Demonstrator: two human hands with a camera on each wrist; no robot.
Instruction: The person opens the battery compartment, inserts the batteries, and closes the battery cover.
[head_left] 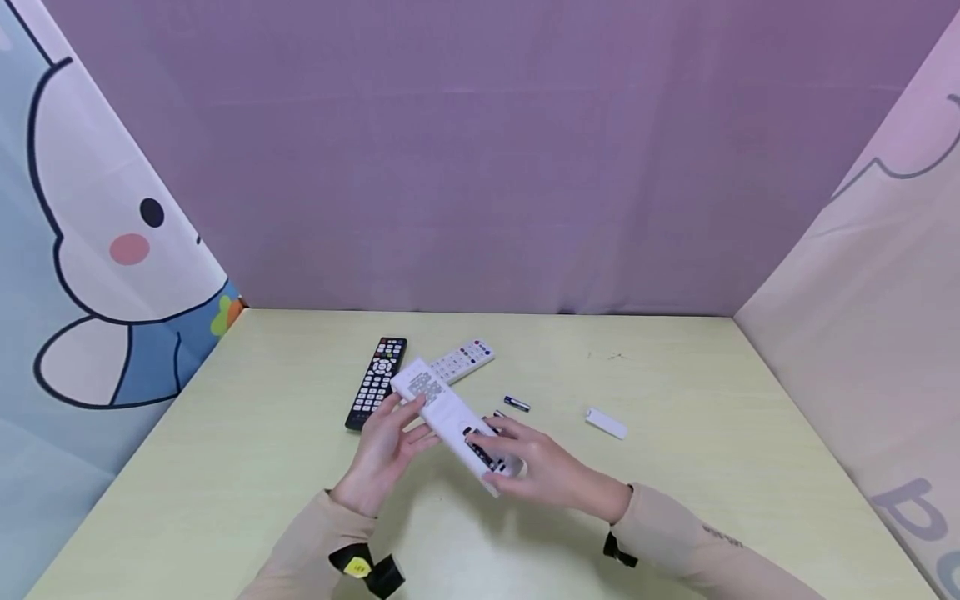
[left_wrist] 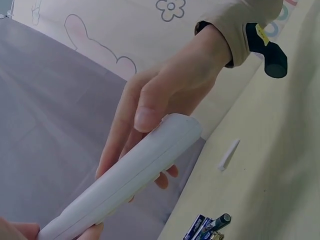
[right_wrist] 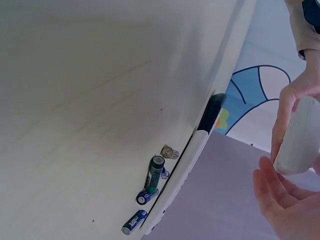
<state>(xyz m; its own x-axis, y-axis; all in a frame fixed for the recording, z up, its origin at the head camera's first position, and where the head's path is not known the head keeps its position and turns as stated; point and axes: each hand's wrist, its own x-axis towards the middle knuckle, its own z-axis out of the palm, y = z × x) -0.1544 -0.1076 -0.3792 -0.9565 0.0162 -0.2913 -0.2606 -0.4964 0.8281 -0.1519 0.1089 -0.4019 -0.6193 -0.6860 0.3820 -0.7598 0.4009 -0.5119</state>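
A white remote control (head_left: 442, 408) is held in the air above the table, back side up and tilted. Its battery compartment (head_left: 480, 450) is uncovered, with dark slots showing. My left hand (head_left: 378, 454) grips the remote near its labelled end, thumb on the back. The right hand (head_left: 551, 471) holds the other end, with fingers over the compartment. In the left wrist view the remote (left_wrist: 130, 175) shows edge-on between both hands. Whether a battery sits in the compartment I cannot tell; fingers hide part of it.
A black remote (head_left: 377, 383) and a second white remote (head_left: 465, 360) lie behind the hands. Several loose batteries (right_wrist: 155, 172) lie near the white one, including a blue battery (head_left: 517, 404). To the right rests a white battery cover (head_left: 606, 422). A purple curtain (head_left: 480, 167) borders the table's back.
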